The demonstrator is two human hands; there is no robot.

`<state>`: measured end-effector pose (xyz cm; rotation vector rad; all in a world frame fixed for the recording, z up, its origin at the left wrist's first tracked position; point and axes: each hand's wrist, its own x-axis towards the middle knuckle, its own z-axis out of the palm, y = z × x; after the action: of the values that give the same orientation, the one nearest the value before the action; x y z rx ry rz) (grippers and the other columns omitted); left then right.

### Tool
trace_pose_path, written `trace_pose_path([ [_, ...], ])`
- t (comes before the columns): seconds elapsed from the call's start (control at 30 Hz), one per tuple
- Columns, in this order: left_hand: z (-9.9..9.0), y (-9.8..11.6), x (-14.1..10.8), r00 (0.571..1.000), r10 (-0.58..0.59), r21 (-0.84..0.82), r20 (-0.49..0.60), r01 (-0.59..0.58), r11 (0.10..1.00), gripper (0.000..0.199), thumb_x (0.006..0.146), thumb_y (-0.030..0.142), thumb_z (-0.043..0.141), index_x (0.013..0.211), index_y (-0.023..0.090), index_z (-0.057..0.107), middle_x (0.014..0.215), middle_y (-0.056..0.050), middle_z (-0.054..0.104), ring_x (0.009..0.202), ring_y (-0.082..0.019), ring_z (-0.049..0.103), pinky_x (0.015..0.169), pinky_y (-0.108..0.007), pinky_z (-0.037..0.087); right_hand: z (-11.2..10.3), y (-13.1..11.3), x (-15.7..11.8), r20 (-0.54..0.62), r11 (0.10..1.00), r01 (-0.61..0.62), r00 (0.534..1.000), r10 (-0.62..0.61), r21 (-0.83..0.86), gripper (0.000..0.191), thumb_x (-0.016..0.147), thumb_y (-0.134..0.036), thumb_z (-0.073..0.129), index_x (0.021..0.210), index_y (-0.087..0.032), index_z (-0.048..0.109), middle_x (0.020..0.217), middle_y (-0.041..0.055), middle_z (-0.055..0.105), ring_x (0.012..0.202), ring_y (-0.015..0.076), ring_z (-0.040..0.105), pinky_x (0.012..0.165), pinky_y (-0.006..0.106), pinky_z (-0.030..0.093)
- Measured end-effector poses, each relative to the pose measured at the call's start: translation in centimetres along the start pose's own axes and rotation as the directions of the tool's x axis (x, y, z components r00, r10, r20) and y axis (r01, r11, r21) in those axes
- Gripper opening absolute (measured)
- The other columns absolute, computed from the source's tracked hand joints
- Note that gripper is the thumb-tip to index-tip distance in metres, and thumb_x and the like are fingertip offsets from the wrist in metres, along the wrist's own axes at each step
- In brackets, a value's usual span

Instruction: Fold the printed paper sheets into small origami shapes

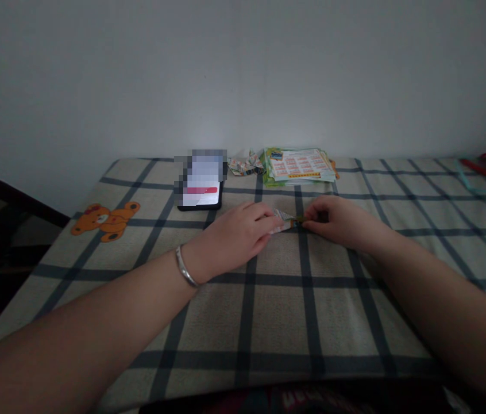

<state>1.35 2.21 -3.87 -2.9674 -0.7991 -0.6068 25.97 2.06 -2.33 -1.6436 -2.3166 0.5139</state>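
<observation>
Left grip (238,233) and right grip (331,221) pinch folded paper (288,223); beyond lie phone (201,196) and papers (297,165).

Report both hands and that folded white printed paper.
Left hand, right hand: both holding paper. Paper: folded, partly hidden. Black rectangular phone beyond left hand, not blocking.

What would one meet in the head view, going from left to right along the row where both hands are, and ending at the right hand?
Orange bear figure → left hand → folded paper held between the hands → right hand.
</observation>
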Motion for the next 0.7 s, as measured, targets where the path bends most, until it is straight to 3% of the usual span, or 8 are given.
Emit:
trace_pose_path([
  [0.2, -0.1, -0.3, 0.0, 0.999, 0.025, 0.007, 0.022, -0.025, 1.000, 0.024, 0.094, 0.017, 0.052, 0.112, 0.019, 0.068, 0.102, -0.006, 0.064, 0.096, -0.020, 0.056, 0.086, -0.036, 0.051, -0.3, -0.3, 0.0, -0.014, 0.982, 0.067, 0.997, -0.071, -0.175, 0.014, 0.080, -0.025, 0.059, 0.067, -0.021, 0.063, 0.068, 0.0023, 0.063, 0.062, 0.0154, 0.053, 0.058, 0.030, 0.035],
  [0.33, -0.2, 0.1, 0.1, 1.000, 0.018, 0.041, 0.025, -0.019, 0.999, 0.020, 0.094, 0.017, 0.053, 0.102, 0.016, 0.071, 0.096, -0.007, 0.064, 0.092, -0.021, 0.056, 0.082, -0.036, 0.051, -0.1, 0.5, 0.2, 0.008, 0.985, 0.094, 0.996, -0.094, -0.145, 0.026, 0.087, -0.035, 0.056, 0.065, -0.021, 0.062, 0.070, 0.0029, 0.064, 0.065, 0.0159, 0.054, 0.059, 0.030, 0.035],
  [0.7, -0.5, 0.4, 0.2, 0.999, 0.000, 0.064, 0.043, -0.002, 0.998, 0.019, 0.095, 0.019, 0.053, 0.099, 0.016, 0.071, 0.093, -0.007, 0.063, 0.091, -0.021, 0.056, 0.081, -0.037, 0.052, -0.4, 0.3, -0.1, 0.008, 0.991, 0.049, 0.999, -0.049, -0.121, 0.016, 0.079, -0.028, 0.065, 0.066, -0.021, 0.059, 0.065, -0.0007, 0.060, 0.059, 0.0135, 0.050, 0.054, 0.028, 0.033],
])
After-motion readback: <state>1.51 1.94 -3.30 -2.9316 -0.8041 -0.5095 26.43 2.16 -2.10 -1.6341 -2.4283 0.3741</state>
